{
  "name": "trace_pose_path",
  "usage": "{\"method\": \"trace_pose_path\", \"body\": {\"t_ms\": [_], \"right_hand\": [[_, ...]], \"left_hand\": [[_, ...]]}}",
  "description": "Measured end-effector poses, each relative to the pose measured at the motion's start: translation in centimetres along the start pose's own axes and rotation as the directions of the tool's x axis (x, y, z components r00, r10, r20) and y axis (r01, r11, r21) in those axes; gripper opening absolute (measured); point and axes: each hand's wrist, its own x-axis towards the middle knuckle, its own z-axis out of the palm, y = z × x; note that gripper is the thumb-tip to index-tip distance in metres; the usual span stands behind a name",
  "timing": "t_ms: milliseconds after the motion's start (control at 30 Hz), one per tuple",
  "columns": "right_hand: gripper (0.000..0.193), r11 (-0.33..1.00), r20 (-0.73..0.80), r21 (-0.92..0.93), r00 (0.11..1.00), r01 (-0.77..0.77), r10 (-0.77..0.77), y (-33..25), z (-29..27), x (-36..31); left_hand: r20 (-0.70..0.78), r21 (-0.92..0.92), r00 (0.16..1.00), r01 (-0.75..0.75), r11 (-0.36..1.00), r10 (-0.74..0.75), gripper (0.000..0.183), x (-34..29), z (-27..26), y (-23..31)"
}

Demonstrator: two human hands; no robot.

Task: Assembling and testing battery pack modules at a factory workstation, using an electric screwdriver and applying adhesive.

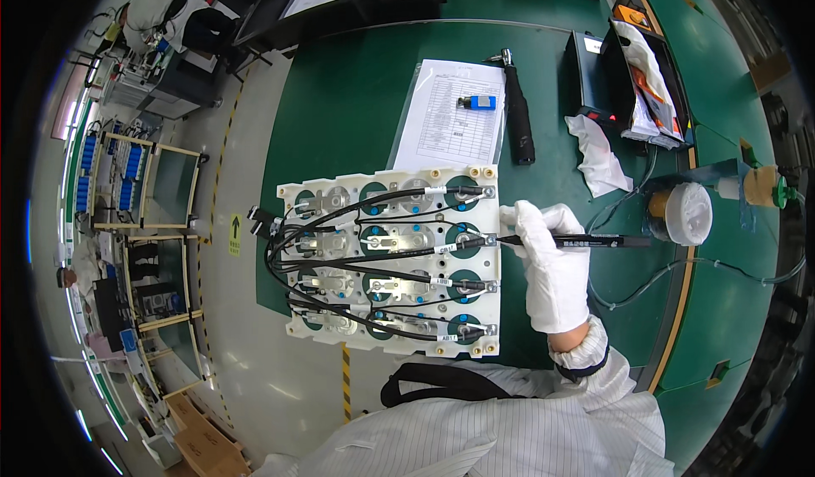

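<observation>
In front of me lies a white plastic frame (492, 260) carrying metal terminals and round dark green openings. Thick black cables (373, 262) with white labels run across it and gather at a black connector (265, 221) on its left. My right hand (553, 269), in a white glove, grips a black marker pen (607, 241) between thumb and fingers. The pen lies level, its tip pointing left at a cable lug (490, 239) on the frame's right edge; whether it touches cannot be told. My left hand is out of view.
Beyond the frame lie a printed sheet (433, 133), a small blue part (482, 103) and a black-handled wrench (520, 120). To the right are a crumpled white cloth (597, 159), a black box (586, 78), a white tub (689, 214) and looping clear tubing (679, 265).
</observation>
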Motion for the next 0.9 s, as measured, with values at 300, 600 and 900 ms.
{"method": "trace_pose_path", "body": {"t_ms": [300, 600, 900], "right_hand": [[0.019, 0.989, 0.034, 0.149, 0.999, 0.025, -0.03, 0.1, -0.7, 1.4], [0.018, 0.967, 0.045, 0.249, 0.996, 0.057, -0.071, -0.4, 0.8, 3.9], [0.019, 0.986, 0.044, 0.135, 0.994, 0.096, -0.103, 0.3, 1.0, 4.7]], "left_hand": [[-0.013, -0.004, 1.0, 0.002, 1.0, -0.002, 0.04, 0.7, -0.2, 0.2], [-0.026, -0.02, 1.0, 0.011, 1.0, -0.012, 0.041, 0.7, -0.1, 0.0], [-0.044, -0.045, 0.999, 0.016, 0.999, -0.018, 0.043, 0.6, 0.4, 0.1]]}}
